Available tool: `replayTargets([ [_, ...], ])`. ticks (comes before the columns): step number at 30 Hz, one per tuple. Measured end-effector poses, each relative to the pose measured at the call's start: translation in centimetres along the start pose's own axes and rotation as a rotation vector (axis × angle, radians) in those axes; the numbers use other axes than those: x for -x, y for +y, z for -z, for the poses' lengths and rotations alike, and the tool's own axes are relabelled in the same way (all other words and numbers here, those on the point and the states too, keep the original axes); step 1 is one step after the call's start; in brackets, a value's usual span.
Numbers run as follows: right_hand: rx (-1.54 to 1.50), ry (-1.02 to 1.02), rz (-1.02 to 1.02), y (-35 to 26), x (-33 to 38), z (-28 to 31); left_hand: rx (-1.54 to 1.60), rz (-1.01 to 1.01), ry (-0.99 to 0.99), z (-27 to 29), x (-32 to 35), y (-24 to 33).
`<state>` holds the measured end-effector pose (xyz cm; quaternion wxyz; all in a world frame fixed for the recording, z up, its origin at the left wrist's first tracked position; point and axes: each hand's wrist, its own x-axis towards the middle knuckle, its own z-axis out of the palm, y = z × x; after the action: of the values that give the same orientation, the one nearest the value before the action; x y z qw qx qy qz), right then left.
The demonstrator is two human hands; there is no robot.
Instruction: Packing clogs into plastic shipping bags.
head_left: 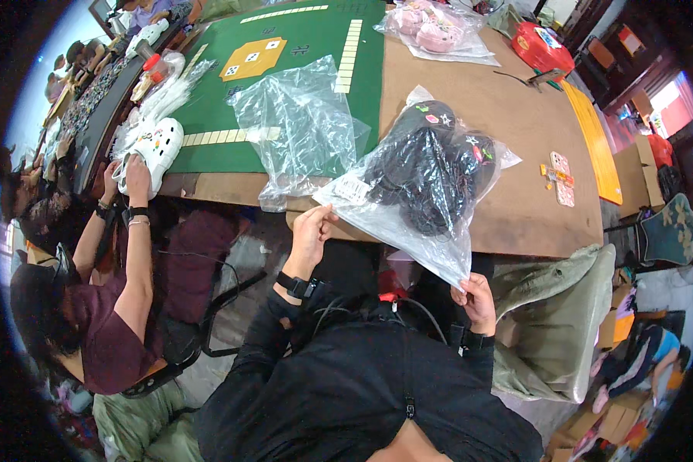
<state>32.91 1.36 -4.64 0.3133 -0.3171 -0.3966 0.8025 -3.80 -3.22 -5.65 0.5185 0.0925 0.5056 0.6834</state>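
A clear plastic bag [442, 250] lies on the brown tabletop in front of me, with a pair of black clogs [427, 173] inside. Small coloured charms sit on the toes of the clogs. My left hand [313, 233] pinches the left corner of the bag's near edge. At the right corner of that edge, my right hand [477, 302] grips the plastic between thumb and fingers. The near edge is stretched between both hands, just past the table's front edge. Beside it, on the left, an empty clear bag [296, 115] lies crumpled on the green mat.
Left of me, a co-worker's hands [137, 179] hold a white clog [162, 150]. Bagged pink clogs [431, 31] and a red bag [543, 48] are at the back. On the right lies a phone [562, 179]. A large sack-lined container [547, 339] stands below the table at right.
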Motion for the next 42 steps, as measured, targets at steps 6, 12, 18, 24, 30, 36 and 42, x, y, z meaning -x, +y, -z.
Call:
replayTargets([
  [6, 0.000, 0.020, 0.007, -0.1, 0.1, 0.2, -0.006, -0.033, 0.035, 0.7, -0.3, 0.6],
  [12, -0.008, 0.021, 0.013, 0.0, 0.0, 0.3, 0.010, -0.043, 0.036, 0.8, -0.6, 0.4],
  [18, 0.007, 0.021, -0.016, -0.1, 0.1, 0.5, 0.049, -0.044, 0.030, 0.9, -0.8, 0.3],
  [24, 0.016, -0.007, -0.019, 0.1, -0.1, 0.7, 0.057, -0.048, 0.057, 0.8, -1.0, 0.3],
  [30, 0.031, 0.045, -0.004, -0.4, 0.1, 0.7, 0.007, -0.028, 0.100, 0.1, -0.4, 0.3],
  [36, -0.011, 0.135, 0.103, -0.7, 0.0, 0.9, -0.007, 0.004, 0.070, -0.3, 0.1, 0.1],
  [42, -0.300, 0.242, 0.216, -0.5, -0.1, 2.8, -0.164, 0.083, -0.116, -0.8, 0.7, 0.5],
])
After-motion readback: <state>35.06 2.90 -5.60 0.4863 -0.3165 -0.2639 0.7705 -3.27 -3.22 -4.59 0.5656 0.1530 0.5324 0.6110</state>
